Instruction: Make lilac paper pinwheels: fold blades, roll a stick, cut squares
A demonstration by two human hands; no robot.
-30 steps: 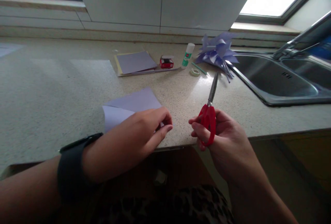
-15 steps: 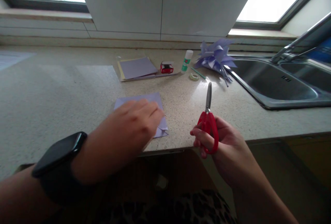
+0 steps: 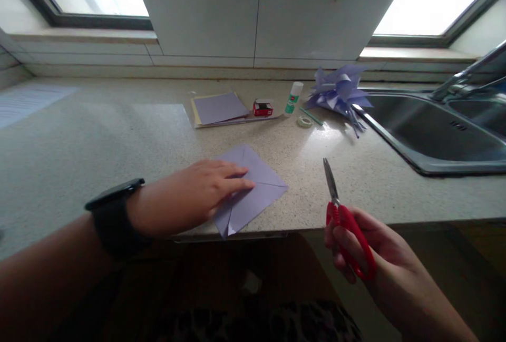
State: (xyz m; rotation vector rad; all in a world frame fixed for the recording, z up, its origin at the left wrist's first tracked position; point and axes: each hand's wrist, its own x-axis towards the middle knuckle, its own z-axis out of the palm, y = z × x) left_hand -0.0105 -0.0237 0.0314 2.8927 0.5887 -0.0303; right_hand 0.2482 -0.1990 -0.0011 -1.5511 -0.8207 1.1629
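A square sheet of lilac paper (image 3: 263,194) lies turned like a diamond near the counter's front edge, with crease or cut lines running in from its corners. My left hand (image 3: 205,189) rests flat on its left part, fingers stretched out, hiding that side. One flap at the near corner is slightly lifted. In my right hand (image 3: 367,247) I hold red-handled scissors (image 3: 351,236) off to the right of the paper, blades closed and pointing away from me.
Along the back are a stack of lilac paper (image 3: 221,108), a small red box (image 3: 263,109), a glue stick (image 3: 293,99), a tape roll (image 3: 304,121), a green stick (image 3: 312,116) and lilac paper pinwheels (image 3: 338,89). A steel sink (image 3: 430,136) is at the right.
The lilac paper has been turned from roughly square-on to a diamond. My left hand has come down flat on it. The scissors have shifted right and nearer, tilting left.
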